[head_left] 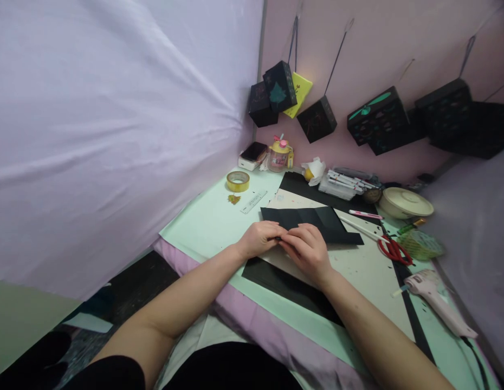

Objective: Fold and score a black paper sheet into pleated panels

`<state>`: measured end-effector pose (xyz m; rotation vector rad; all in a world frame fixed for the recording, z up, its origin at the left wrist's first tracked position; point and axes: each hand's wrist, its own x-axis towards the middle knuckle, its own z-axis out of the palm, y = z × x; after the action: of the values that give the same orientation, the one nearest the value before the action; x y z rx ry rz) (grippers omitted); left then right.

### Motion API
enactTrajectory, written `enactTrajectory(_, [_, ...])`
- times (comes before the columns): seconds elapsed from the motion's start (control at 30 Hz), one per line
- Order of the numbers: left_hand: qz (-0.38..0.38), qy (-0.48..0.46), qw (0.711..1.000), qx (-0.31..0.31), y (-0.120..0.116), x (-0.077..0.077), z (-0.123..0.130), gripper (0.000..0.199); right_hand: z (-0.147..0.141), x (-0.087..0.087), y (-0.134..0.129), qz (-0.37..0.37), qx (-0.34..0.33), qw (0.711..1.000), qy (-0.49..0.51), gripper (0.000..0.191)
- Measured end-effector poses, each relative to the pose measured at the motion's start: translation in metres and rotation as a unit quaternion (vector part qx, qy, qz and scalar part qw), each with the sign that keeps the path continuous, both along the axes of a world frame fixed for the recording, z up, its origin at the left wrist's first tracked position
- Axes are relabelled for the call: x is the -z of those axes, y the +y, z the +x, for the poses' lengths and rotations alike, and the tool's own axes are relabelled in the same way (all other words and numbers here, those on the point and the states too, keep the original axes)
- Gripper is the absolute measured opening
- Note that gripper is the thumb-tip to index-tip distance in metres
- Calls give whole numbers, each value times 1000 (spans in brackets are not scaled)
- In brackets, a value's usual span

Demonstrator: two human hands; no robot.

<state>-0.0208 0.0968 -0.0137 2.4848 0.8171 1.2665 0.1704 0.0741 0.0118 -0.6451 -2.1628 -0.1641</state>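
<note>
A creased black paper sheet (pixel 317 218) with a narrow strip sticking out at its right end lies on the pale work board (pixel 366 273). At its near left edge, my left hand (pixel 257 239) is closed, thumb and fingers pinching the dark paper. My right hand (pixel 308 248) meets it there, its fingertips also pinched on the black paper. The fingertips of both hands almost touch, and my fingers hide part of that edge. Underneath the board, a larger black sheet (pixel 288 283) shows along the near side.
Red-handled scissors (pixel 393 250), a pink glue gun (pixel 439 303) and a lidded bowl (pixel 405 202) are on the right. To the left are a tape roll (pixel 238 187) and a clear ruler (pixel 254 202). Black boxes (pixel 317 119) hang on the wall behind.
</note>
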Motion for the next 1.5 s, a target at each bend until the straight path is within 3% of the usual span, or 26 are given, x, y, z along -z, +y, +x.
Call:
enactTrajectory(0.97, [22,30,999,-4,-3,-3,1,22,-4,1,-1,-4,-21,999,-23,11])
enactTrajectory(1.27, [30,33,999,-3,-2,-4,2,23,-3,2,1,41,-36,998,-22,11])
enactTrajectory(1.5, [5,39,997,-64,5,-3,-6,38,0,1,-1,39,-42,998,-24,14])
